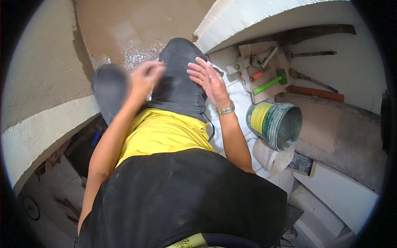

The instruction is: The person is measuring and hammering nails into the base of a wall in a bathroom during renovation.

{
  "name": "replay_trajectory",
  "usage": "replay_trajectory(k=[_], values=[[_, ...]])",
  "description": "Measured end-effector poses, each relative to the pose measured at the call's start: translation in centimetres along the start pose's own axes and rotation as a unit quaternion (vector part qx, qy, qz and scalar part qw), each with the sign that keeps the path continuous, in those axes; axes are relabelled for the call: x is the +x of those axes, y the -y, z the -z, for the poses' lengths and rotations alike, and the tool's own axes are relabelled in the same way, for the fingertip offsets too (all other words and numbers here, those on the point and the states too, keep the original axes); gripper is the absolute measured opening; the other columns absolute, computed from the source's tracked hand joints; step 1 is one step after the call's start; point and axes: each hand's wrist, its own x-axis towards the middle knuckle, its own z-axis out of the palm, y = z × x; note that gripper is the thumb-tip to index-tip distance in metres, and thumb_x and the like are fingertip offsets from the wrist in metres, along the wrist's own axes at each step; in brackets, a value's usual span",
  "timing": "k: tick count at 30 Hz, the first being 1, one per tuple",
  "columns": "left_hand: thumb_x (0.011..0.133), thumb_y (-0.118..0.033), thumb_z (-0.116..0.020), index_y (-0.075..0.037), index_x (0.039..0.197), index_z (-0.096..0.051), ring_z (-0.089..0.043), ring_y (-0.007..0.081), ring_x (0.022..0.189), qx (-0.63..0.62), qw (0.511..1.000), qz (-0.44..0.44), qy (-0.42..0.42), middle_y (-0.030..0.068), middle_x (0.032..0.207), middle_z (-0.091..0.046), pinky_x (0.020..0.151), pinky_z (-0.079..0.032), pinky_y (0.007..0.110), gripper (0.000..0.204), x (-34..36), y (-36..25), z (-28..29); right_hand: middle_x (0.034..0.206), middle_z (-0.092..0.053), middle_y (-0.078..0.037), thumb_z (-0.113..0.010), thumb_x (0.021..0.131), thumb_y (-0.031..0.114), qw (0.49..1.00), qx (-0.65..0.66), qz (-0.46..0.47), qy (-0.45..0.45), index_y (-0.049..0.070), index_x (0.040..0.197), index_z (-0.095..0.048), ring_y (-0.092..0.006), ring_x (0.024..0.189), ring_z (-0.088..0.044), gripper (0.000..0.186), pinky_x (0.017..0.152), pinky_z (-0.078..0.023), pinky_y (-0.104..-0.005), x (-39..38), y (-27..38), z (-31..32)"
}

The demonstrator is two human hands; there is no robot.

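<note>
My right hand (211, 81) is raised over my right thigh, its fingers spread and the palm showing, with nothing in it. A metal-banded watch (226, 108) circles that wrist. My left hand (145, 78) hovers between my two knees, its fingers bent and smeared by motion. A small pale patch (149, 96) shows just below the left hand, too unclear to name. Beneath both hands are my dark trousers (178, 84), and a yellow cloth (165, 128) lies across my lap.
Wet brown floor (136, 25) spreads ahead, between pale walls. To the right, a green-handled mallet (271, 81), an orange-handled tool (257, 75) and other tools rest on a board (260, 97). Nearer stand a grey-smeared green bucket (273, 124) and a white bucket (269, 155).
</note>
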Motion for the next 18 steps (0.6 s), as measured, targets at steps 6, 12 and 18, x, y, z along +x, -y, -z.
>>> replay_trajectory(k=[6,12,18], values=[[0.086,-0.01,-0.068,-0.007,0.108,-0.071,-0.067,0.0314,0.095,-0.014,0.933,-0.273,0.233,0.0169,0.098,-0.068,0.086,-0.052,0.039,0.022,-0.4,-3.2,-10.3,0.101,-0.068,-0.017,-0.042,0.108,0.029,0.967,0.052,0.154,-0.197,0.001,0.103,-0.055,-0.0254,0.094,-0.068,0.032,0.086,-0.056,-0.037,-2.3,-0.7,-0.4],[0.092,-0.048,-0.058,-0.022,0.13,-0.063,-0.05,0.0372,0.13,0.728,0.616,-0.133,0.271,0.0063,0.138,-0.057,0.105,-0.024,0.075,0.047,21.3,3.8,0.6,0.08,-0.061,-0.007,-0.049,0.104,0.037,0.915,0.111,0.057,-0.384,0.006,0.108,-0.056,-0.0156,0.064,-0.057,0.032,0.056,-0.048,-0.0292,-9.6,-1.3,6.6],[0.089,-0.024,-0.066,-0.011,0.112,-0.068,-0.056,0.0284,0.121,0.108,0.954,-0.268,0.074,0.0147,0.126,-0.061,0.105,-0.043,0.043,0.027,21.2,-3.0,-1.8,0.072,-0.052,-0.003,-0.048,0.104,0.035,0.89,0.067,-0.039,-0.45,0.005,0.109,-0.058,-0.0123,0.058,-0.048,0.032,0.051,-0.04,-0.0261,-13.0,-4.4,7.0]])
